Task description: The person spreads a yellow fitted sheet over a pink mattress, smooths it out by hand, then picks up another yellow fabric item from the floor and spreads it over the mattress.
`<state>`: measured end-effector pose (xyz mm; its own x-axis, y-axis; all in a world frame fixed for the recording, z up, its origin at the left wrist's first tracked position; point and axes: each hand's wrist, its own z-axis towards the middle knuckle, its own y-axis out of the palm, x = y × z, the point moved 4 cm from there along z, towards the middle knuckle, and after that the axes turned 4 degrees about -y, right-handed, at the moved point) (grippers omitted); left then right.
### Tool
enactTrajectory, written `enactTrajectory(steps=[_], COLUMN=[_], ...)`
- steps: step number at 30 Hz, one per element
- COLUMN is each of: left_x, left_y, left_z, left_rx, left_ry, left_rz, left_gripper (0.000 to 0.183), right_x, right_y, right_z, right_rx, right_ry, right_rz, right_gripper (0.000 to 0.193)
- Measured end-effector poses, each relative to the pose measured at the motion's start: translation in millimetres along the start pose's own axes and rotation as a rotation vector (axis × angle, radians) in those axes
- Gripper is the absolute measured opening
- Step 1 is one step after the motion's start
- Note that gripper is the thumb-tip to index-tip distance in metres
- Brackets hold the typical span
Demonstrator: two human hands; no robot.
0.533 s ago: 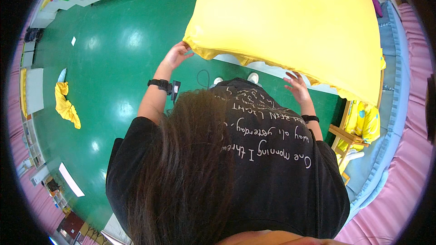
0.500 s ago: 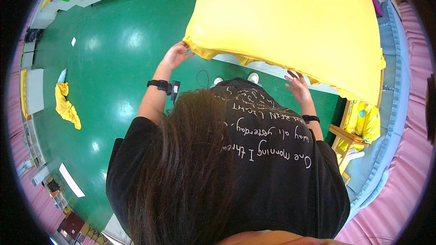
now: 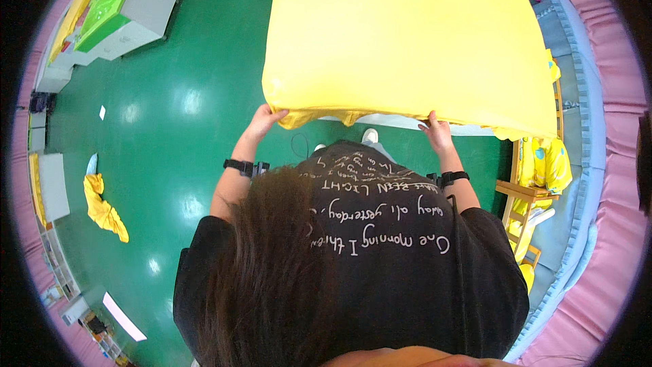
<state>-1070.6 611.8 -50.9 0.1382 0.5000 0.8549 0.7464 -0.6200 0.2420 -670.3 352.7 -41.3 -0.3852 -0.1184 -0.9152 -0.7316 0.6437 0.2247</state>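
Note:
A smooth yellow cloth [image 3: 401, 41] lies stretched over a broad rectangular top in front of me, its gathered edge hanging along the near side. Below that edge shows a strip of the white side [image 3: 394, 121] of whatever it covers. My left hand [image 3: 263, 122] has its fingers closed on the cloth's near left corner. Farther right along the same edge, my right hand [image 3: 438, 134] pinches the hem, thumb and fingers brought together. Both forearms wear black wrist straps. My shoes are partly visible beneath the near edge.
On the green floor at left lies a crumpled yellow cloth [image 3: 103, 209]. A green-topped white cabinet [image 3: 136, 17] stands far left. At right are a wooden frame [image 3: 526, 194] with yellow patterned fabric [image 3: 555, 166] and blue padding [image 3: 577, 163] along a pink draped border [image 3: 614, 190].
My right hand has gone from spread fingers to a pinch on the hem. My left hand has closed on the corner, and the near edge hangs straighter. The whole view has shifted.

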Motion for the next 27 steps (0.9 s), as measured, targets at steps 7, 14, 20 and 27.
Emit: enactTrajectory(steps=[7,14,20,27], left_x=[30,-2,-12,-41], left_y=[16,-21,-38,-43], left_z=[-11,-7,8,15], left_rx=[0.13,0.269,0.292,0.212], left_ry=[0.062,0.11,0.087,-0.036], left_rz=[0.391,0.048,-0.04,-0.257], left_gripper=[0.024,0.026,0.028,0.03], right_x=[10,-3,6,-5], right_y=[-12,23,19,-16], right_z=[-5,-18,-11,-24], right_rx=[0.082,-0.048,-0.137,0.034], right_ry=[-0.076,0.033,0.11,0.096], right_rz=[0.035,-0.023,-0.016,0.314], right_gripper=[0.028,0.031,0.033,0.044])
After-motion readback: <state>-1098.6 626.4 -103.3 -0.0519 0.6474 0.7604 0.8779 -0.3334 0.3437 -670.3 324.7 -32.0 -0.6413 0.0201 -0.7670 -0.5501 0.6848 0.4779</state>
